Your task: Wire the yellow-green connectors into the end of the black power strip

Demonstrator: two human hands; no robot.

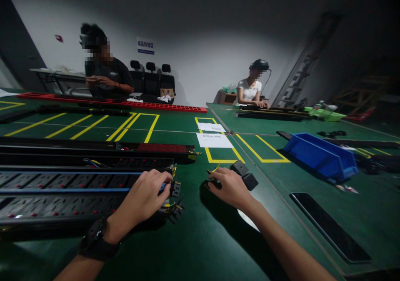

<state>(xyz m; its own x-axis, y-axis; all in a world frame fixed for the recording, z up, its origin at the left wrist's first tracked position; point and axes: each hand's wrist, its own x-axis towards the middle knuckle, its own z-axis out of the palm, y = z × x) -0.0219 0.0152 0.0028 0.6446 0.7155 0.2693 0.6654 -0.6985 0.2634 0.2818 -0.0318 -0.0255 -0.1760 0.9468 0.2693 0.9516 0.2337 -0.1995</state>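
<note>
My left hand (148,193), a dark watch on its wrist, lies over the right end of a black power strip (93,181) with blue edges. Its fingers are curled down around that end, where coloured wires (174,170) stick out; the fingertips are partly hidden. My right hand (229,187) hovers over the green table, fingers bent towards the thumb. A small dark piece with a yellow bit (215,169) shows at its fingertips, too small to name. Two small black blocks (244,173) sit just beyond that hand. Another power strip (62,208) lies nearer me, with a dark end piece (176,211) on wires.
A blue bin (321,156) and a phone (328,227) lie on the right. Paper labels (214,140) and yellow tape outlines mark the table (187,247). Long black rails (93,147) lie behind the strips. Two co-workers (108,76) are at the far side.
</note>
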